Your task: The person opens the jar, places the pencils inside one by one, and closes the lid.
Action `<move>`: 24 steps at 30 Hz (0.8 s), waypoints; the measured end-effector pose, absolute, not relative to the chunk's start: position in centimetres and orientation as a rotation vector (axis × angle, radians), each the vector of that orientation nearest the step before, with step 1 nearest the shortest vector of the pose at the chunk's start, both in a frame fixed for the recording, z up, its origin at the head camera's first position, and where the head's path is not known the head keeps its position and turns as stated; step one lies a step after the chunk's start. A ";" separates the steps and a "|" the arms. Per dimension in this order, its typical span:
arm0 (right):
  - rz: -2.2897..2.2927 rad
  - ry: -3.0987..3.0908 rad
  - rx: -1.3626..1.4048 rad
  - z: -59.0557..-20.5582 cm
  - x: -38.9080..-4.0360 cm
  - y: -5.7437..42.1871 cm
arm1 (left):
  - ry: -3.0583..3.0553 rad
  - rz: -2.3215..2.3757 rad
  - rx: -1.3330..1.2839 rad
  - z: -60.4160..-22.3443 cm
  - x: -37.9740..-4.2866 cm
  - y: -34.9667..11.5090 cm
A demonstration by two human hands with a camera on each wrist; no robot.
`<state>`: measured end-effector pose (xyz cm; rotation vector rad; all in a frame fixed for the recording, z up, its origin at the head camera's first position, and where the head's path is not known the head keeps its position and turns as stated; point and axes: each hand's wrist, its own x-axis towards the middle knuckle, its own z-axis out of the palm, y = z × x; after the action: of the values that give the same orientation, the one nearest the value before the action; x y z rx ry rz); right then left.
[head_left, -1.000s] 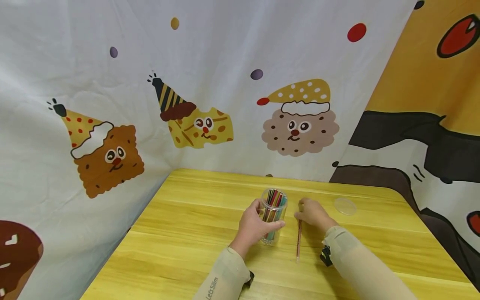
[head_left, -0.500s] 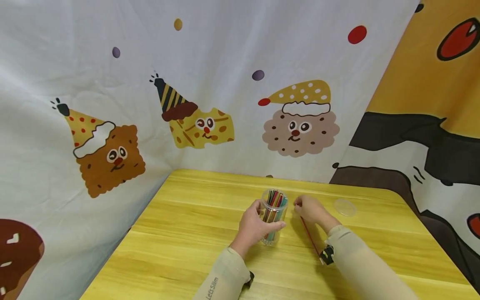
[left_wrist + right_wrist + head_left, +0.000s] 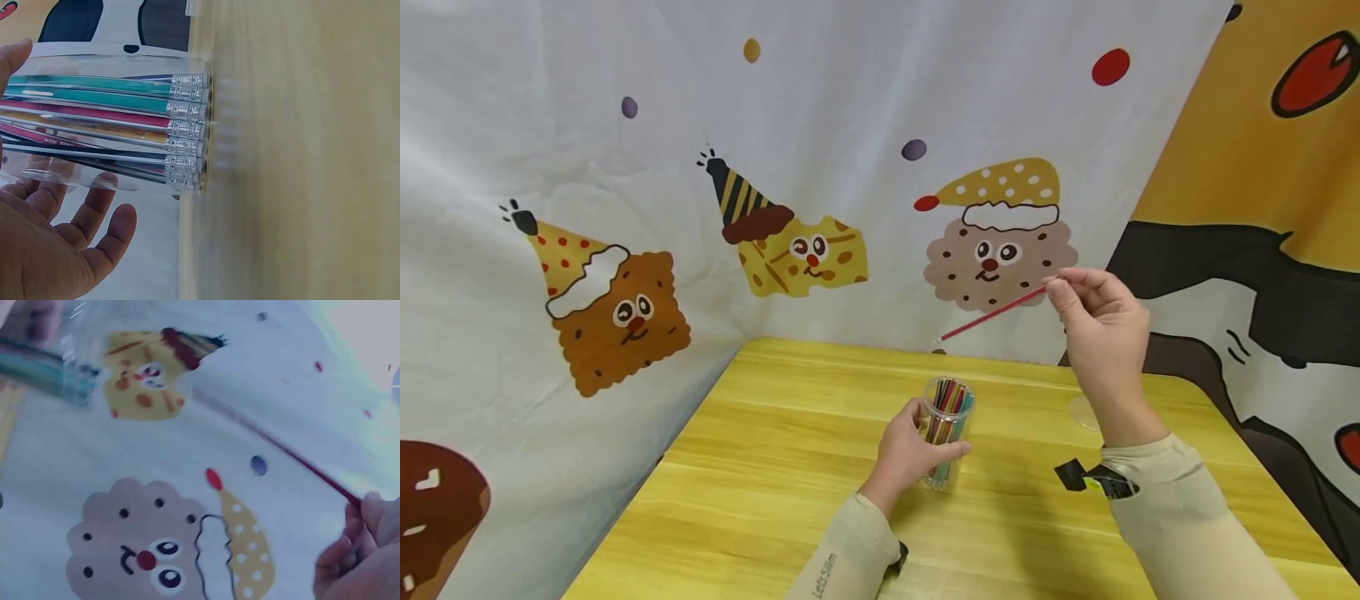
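A clear plastic jar [image 3: 964, 421] stands upright on the table, and my left hand [image 3: 904, 457] grips it around the side. Inside it are several pencils [image 3: 119, 94] in teal, red, gold and black; the left wrist view shows their metal bands and eraser ends down at the jar's base. Up and to the right of the jar, my right hand [image 3: 1105, 337] pinches one red pencil [image 3: 992, 317] near its end between thumb and fingertips. That pencil slants down to the left, raised well above the tabletop, its far end blurred in the right wrist view.
A clear round lid [image 3: 1081, 412] lies flat on the right of the yellow wood table [image 3: 790, 433], partly covered by my right wrist. Behind the table hangs a white curtain [image 3: 850, 100] printed with cartoon biscuits and cheese.
My right hand has lifted the red pencil from low over the table and swung it up, its free end turning from toward me to the left. The left hand and jar stay put.
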<state>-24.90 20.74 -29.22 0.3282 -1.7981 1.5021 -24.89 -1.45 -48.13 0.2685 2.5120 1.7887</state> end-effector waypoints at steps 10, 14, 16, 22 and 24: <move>1.012 -2.110 0.647 -34.0 -24.9 18.4 | 2.515 1.786 0.290 -48.2 -25.1 -1.5; 0.813 -2.111 0.786 -36.7 -25.1 17.2 | 2.524 1.775 0.313 -48.3 -25.2 -1.5; 0.732 -2.126 0.826 -37.9 -25.0 16.8 | 2.528 1.768 0.322 -48.4 -25.2 -1.4; 0.640 -2.198 0.876 -39.4 -24.6 16.2 | 2.511 1.769 0.334 -48.3 -25.1 -1.5; 0.652 -2.240 0.864 -39.4 -24.5 16.2 | 2.512 1.769 0.327 -48.3 -25.1 -1.5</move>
<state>-24.50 16.21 -39.37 0.8642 -2.2397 0.6524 -25.09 -1.47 -48.29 0.3274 2.5118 1.7685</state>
